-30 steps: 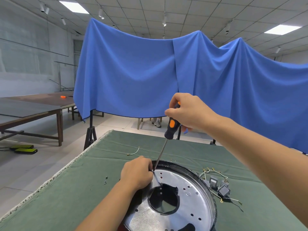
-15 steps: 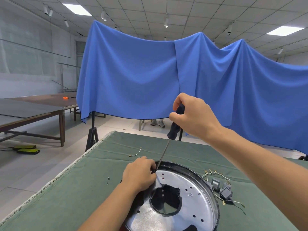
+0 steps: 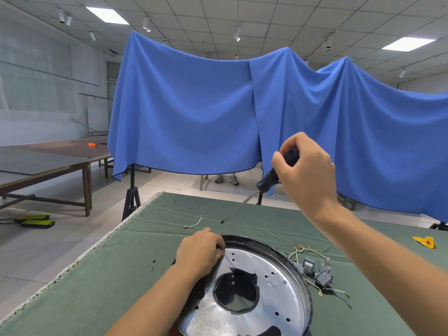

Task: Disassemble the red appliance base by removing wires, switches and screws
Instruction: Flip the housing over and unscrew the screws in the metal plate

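On the green cloth of the table [image 3: 72, 299] the appliance base [image 3: 249, 294] lies close to me, its shiny metal plate facing up. My left hand [image 3: 198, 254] rests on the far rim, fingers curled and pinching something too small to identify. My right hand [image 3: 306, 170] grips the screwdriver [image 3: 266, 184] handle, tip raised clear of the plate. I judge the plate stiff, light and slick; hold it at the rim. Removed switches [image 3: 315, 270] lie beside it.
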`<state>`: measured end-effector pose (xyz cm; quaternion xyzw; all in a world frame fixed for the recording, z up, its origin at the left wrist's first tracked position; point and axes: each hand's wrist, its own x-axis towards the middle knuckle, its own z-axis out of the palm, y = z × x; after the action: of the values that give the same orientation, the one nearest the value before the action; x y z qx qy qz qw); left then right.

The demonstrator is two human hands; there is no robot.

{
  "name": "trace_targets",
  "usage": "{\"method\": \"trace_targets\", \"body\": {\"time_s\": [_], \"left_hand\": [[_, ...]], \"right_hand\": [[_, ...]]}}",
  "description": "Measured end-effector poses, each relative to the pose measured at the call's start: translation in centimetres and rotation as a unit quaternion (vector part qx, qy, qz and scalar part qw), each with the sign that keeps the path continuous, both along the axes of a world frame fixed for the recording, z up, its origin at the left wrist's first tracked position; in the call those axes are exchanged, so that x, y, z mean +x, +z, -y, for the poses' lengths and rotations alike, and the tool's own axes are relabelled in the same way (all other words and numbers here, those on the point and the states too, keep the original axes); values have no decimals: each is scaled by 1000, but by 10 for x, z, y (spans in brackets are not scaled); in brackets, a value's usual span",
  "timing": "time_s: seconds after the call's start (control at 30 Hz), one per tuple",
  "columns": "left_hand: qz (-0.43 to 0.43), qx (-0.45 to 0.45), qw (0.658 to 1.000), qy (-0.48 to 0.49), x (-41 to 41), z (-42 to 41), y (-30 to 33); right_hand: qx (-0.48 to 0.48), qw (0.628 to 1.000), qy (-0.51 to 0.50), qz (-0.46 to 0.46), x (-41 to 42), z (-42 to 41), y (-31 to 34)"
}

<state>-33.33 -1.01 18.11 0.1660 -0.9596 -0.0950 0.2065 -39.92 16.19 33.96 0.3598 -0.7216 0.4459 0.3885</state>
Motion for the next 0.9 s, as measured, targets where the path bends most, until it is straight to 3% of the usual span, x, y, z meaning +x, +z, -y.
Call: {"method": "trace_targets", "body": {"time_s": [0.13, 0.4, 0.63, 0.9], "left_hand": [[-5, -9, 1000, 3, -1, 0, 0], [-27, -18, 999, -1, -2, 1, -1], [-26, -71, 997, -9, -10, 0, -5], [37, -140, 989, -2, -14, -5, -9]], "right_hand": [[-89, 990, 40, 98, -5, 0, -40], [-110, 959, 55, 256, -12, 15, -118], [-36, 967, 53, 247, -14, 13, -136], [130, 953, 55, 269, -10, 15, -148]]}}
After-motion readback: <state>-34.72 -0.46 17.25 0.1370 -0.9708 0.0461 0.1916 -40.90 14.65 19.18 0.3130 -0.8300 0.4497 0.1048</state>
